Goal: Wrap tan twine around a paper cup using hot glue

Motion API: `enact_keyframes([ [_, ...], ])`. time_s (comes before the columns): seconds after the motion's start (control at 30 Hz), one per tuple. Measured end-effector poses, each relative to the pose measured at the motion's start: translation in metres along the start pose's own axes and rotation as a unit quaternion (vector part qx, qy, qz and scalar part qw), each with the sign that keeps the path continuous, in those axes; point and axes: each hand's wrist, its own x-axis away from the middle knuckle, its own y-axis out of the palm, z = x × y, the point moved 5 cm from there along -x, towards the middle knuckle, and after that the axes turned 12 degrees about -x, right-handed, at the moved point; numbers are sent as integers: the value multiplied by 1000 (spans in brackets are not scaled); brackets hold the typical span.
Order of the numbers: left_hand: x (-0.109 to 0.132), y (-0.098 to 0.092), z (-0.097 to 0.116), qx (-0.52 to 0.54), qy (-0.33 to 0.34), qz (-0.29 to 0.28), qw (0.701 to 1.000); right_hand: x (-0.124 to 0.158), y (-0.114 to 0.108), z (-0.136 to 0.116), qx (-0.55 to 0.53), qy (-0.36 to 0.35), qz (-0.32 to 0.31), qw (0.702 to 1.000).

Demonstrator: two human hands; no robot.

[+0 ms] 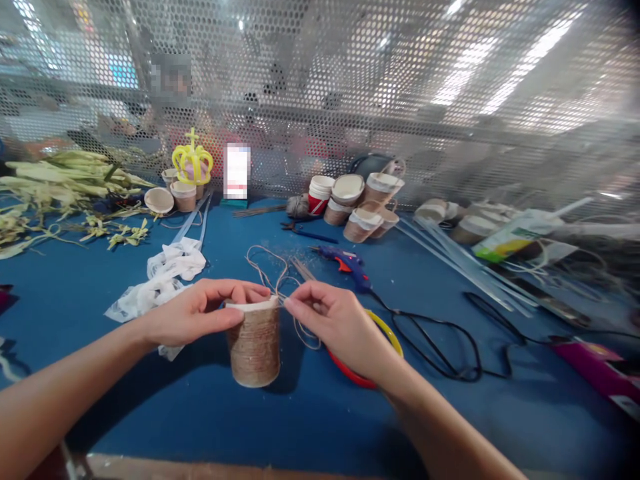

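Note:
A brown twine-wrapped cup with a white rim is in front of me over the blue table. My left hand grips its rim, thumb on the outside and fingers over the top edge. At the cup's right side, my right hand pinches a thin strand of twine. Loops of that twine lie behind the cup. Partly under my right forearm is a ring-shaped item, yellow and red. The blue glue gun lies beyond my right hand.
White fabric lies left of the cup. Black cable curls at right, near clear glue sticks. Several small cups, a lit phone and a yellow crown stand along the mesh screen. Pliers lie nearer.

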Motion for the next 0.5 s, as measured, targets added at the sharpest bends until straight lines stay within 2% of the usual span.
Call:
enact_keyframes([
  [0.27,2,1,2,56,-3,-15,998,-2,3,7,-63,-2,-21,998],
  [0.5,3,0,-1,109,17,-44,993,0,12,4,-146,48,-116,981],
])
